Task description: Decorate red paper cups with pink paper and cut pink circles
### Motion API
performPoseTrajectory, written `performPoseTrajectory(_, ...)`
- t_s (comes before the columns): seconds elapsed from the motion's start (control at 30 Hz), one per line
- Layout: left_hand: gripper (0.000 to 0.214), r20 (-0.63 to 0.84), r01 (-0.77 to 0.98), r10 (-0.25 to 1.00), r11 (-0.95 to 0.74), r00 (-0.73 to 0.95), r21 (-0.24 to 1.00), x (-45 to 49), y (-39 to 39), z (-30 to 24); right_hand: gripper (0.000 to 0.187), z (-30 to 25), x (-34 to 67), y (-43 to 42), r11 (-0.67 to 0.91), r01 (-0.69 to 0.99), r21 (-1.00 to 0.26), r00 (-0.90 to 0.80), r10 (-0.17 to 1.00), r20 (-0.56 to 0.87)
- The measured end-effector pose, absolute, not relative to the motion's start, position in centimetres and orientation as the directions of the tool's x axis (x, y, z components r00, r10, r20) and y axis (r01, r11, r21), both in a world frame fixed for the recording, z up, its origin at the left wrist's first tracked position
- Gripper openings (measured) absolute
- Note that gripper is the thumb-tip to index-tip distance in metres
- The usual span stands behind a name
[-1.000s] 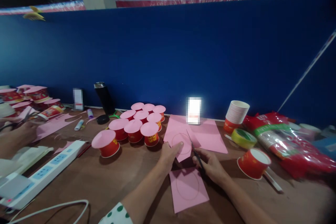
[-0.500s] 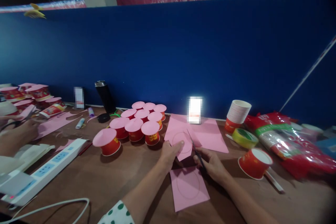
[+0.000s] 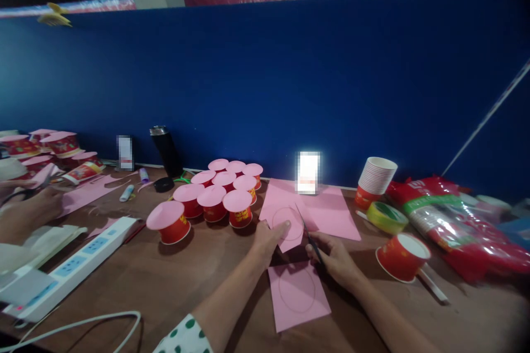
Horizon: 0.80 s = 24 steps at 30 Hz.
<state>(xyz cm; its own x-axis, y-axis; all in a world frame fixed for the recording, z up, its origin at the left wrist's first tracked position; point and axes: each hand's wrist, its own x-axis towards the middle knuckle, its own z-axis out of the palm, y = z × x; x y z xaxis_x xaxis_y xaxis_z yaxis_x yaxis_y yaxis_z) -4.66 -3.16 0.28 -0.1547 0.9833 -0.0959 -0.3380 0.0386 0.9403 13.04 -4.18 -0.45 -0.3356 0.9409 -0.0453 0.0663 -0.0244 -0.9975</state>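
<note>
My left hand [image 3: 268, 240] pinches a piece of pink paper [image 3: 291, 234] with a circle drawn on it, the thumb lying on the circle. In my right hand [image 3: 335, 259] is a pair of scissors [image 3: 313, 245], its blades at the right edge of that piece. Below both hands a pink square [image 3: 300, 298] with another drawn circle lies on the table. Behind them a larger pink sheet [image 3: 331, 215] is spread flat. To the left stand several red paper cups [image 3: 213, 212] topped with pink paper discs.
On the right are a stack of paper cups [image 3: 376, 176], a tape roll [image 3: 387, 217], a single red cup [image 3: 402, 258] and a red plastic package [image 3: 464, 226]. A lit phone [image 3: 308, 172] leans on the blue partition. Left are a power strip [image 3: 74, 270], a black bottle [image 3: 165, 151] and a co-worker's hands [image 3: 31, 212].
Almost nothing differs. My hands, the pink paper and the scissors hold nearly the same places; the view shifts very slightly.
</note>
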Motion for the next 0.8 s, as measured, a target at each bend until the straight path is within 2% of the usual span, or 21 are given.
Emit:
performPoseTrajectory(0.27,0.043,-0.141,-0.313,0.972,0.077,-0.187,0.947,-4.56,-3.25,0.68,0.051,-0.69,13.21,-4.08,0.004,0.079,-0.997,-0.346,0.938,-0.024)
performPoseTrajectory(0.5,0.041,-0.104,-0.262,0.977,0.052,-0.187,0.964,-4.61,-3.22,0.48,0.053,-0.55,13.28,-4.05,-0.006,0.087,-0.996,-0.353,0.935,-0.036)
performPoseTrajectory(0.8,0.044,-0.093,-0.298,0.985,0.046,-0.146,0.953,-4.66,-3.36,0.81,0.052,-0.29,13.35,-4.06,0.012,0.095,-0.995,-0.349,0.937,-0.022)
